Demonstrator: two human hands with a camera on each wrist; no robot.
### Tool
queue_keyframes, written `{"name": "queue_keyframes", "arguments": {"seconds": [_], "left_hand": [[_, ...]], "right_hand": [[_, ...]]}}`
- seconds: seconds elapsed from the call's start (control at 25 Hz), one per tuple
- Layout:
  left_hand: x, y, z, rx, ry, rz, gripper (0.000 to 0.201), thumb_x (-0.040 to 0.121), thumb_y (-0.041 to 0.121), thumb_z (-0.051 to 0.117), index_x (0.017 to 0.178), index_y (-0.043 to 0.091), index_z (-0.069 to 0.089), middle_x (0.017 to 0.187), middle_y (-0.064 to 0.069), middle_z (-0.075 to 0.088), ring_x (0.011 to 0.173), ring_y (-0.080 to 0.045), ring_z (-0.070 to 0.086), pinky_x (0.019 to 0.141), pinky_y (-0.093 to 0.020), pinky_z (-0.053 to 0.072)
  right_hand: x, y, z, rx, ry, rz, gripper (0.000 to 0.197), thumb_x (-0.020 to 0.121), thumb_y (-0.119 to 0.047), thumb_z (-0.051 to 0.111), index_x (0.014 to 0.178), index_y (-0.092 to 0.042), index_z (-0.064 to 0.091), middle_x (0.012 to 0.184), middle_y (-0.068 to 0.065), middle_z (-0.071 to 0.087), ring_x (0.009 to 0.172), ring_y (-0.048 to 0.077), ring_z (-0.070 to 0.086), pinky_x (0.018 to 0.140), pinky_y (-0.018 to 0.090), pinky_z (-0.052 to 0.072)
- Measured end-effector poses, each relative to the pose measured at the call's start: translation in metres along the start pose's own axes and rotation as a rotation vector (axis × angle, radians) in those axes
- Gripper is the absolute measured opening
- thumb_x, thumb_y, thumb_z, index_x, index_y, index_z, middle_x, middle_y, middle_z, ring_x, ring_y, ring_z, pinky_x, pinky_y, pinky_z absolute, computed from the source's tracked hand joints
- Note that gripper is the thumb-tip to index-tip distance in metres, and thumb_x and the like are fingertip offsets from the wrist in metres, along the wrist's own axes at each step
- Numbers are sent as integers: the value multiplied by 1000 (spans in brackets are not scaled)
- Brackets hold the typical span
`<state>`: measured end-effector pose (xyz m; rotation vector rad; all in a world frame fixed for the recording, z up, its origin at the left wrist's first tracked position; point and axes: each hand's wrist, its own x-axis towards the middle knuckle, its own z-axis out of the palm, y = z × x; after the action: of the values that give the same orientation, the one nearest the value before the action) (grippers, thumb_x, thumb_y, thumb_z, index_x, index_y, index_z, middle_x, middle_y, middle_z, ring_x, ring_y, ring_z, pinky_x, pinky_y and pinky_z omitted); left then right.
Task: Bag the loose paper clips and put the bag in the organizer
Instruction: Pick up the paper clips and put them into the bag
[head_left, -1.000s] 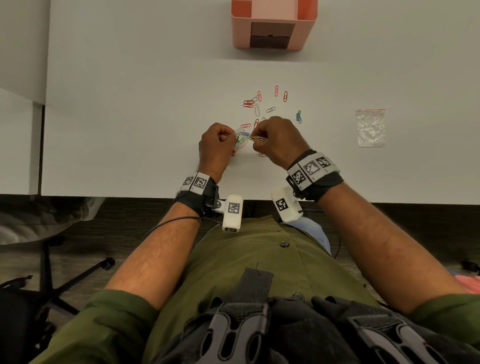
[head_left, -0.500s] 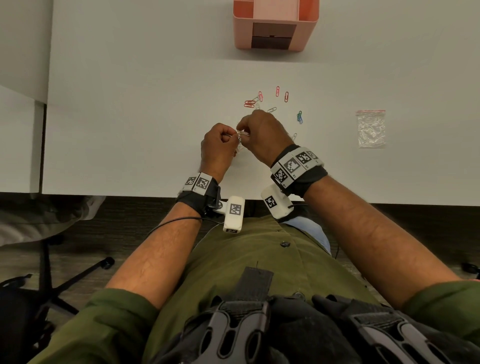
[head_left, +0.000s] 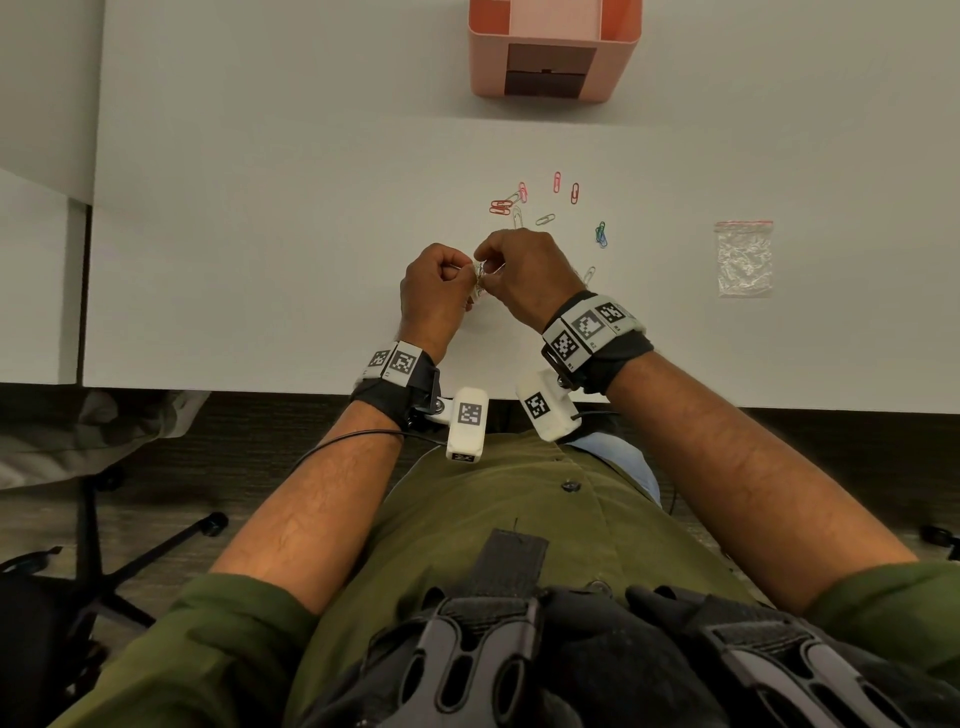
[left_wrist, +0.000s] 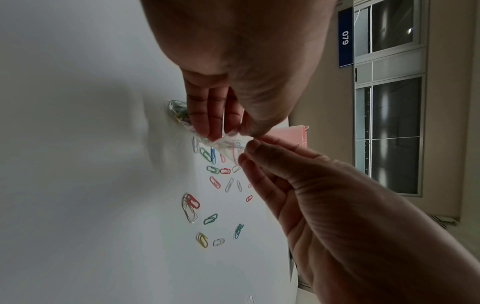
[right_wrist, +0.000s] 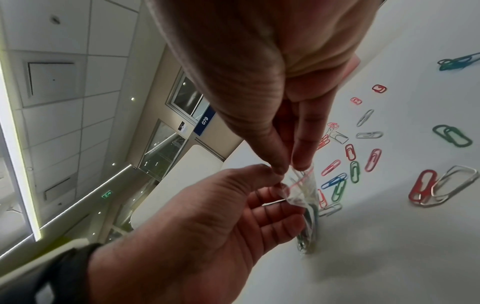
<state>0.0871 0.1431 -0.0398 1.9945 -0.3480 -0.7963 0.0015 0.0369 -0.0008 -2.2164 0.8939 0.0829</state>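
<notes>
A small clear zip bag (head_left: 480, 274) with a red seal line stands between my two hands near the table's front edge, its bottom on the table. Several coloured clips lie inside the bag (right_wrist: 307, 216). My left hand (head_left: 466, 278) pinches one side of the bag's mouth (left_wrist: 231, 145). My right hand (head_left: 488, 260) pinches the other side with thumb and fingers (right_wrist: 281, 167). Loose paper clips (head_left: 519, 203) lie scattered just beyond the hands, also seen as paper clips (left_wrist: 215, 182) and paper clips (right_wrist: 363, 156). The pink organizer (head_left: 553, 57) stands at the far edge.
A second clear zip bag (head_left: 744, 260) lies flat to the right. A green and blue clip pair (head_left: 601, 234) sits between it and the hands. The white table (head_left: 260, 234) stretches left; a chair base (head_left: 130, 561) shows on the floor.
My right hand has moved left and slightly away from me, from beside the bag to its mouth, where it now pinches the bag. The left hand has stayed on the bag.
</notes>
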Motion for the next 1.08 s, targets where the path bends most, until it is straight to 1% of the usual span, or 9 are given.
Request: {"name": "queue_keyframes", "arguments": {"seconds": [0.16, 0.28, 0.36, 0.48, 0.6, 0.72, 0.84, 0.96, 1.08], "left_hand": [[0, 1, 0, 7, 5, -3, 7, 95, 10, 63, 93, 16, 67, 80, 2, 69, 73, -18, 71, 70, -41, 65], [1, 0, -2, -2, 8, -12, 11, 94, 11, 63, 89, 20, 66, 77, 3, 71, 72, -19, 74, 70, -44, 64], [2, -1, -3, -2, 11, -14, 10, 94, 12, 64, 87, 20, 65, 78, 2, 72, 72, -19, 74, 69, -44, 63], [2, -2, -6, -11, 12, -9, 9, 94, 13, 64, 87, 19, 65, 79, 2, 73, 67, -17, 72, 63, -38, 61], [2, -4, -8, -18, 18, -10, 13, 94, 14, 64, 85, 23, 65, 80, 1, 72, 65, -16, 71, 61, -32, 57], [1, -6, -10, -14, 19, -16, 15, 94, 15, 64, 83, 26, 64, 80, 3, 73, 68, -16, 73, 61, -32, 59], [0, -6, -11, -7, 27, -16, 18, 95, 15, 64, 82, 28, 64, 82, 3, 73, 70, -16, 74, 59, -28, 58], [0, -6, -10, -12, 36, -15, 17, 94, 14, 64, 83, 27, 64, 83, 0, 73, 75, -19, 75, 56, -22, 54], [0, -6, -8, -15, 39, -16, 14, 94, 13, 64, 85, 24, 65, 84, -2, 73, 75, -18, 73, 54, -19, 53]], "right_hand": [[1, 4, 1, 37, 11, -11, 24, 90, -6, 64, 112, -11, 70, 104, 6, 73, 96, 19, 68, 89, 32, 56], [4, 13, -2, 90, 92, -13, 19, 90, -4, 61, 104, -12, 71, 100, 4, 74, 92, 18, 67, 85, 35, 57], [10, 23, -6, 78, 147, -6, 20, 90, -5, 59, 103, -14, 71, 102, 3, 73, 93, 19, 67, 86, 38, 56], [20, 46, -13, 26, 181, 40, 23, 89, -14, 63, 112, -18, 66, 115, 2, 66, 103, 20, 63, 91, 41, 54], [36, 65, -14, -46, 201, 5, 43, 86, -24, 66, 128, -22, 55, 136, 3, 54, 125, 26, 52, 102, 48, 47], [53, 71, -13, -162, 97, -3, 67, 86, -35, 70, 145, -22, 41, 159, 5, 31, 146, 29, 29, 116, 48, 34], [67, 67, -9, -305, -59, -25, 90, 85, -51, 69, 155, -19, 24, 166, 7, 12, 153, 33, 11, 121, 51, 23], [70, 61, 1, -440, -159, -80, 101, 83, -65, 63, 157, -13, 17, 166, 11, 9, 153, 36, 8, 123, 50, 19], [60, 56, 13, -470, -144, -141, 99, 84, -62, 64, 155, -7, 22, 164, 16, 15, 152, 36, 12, 123, 49, 21]]}}
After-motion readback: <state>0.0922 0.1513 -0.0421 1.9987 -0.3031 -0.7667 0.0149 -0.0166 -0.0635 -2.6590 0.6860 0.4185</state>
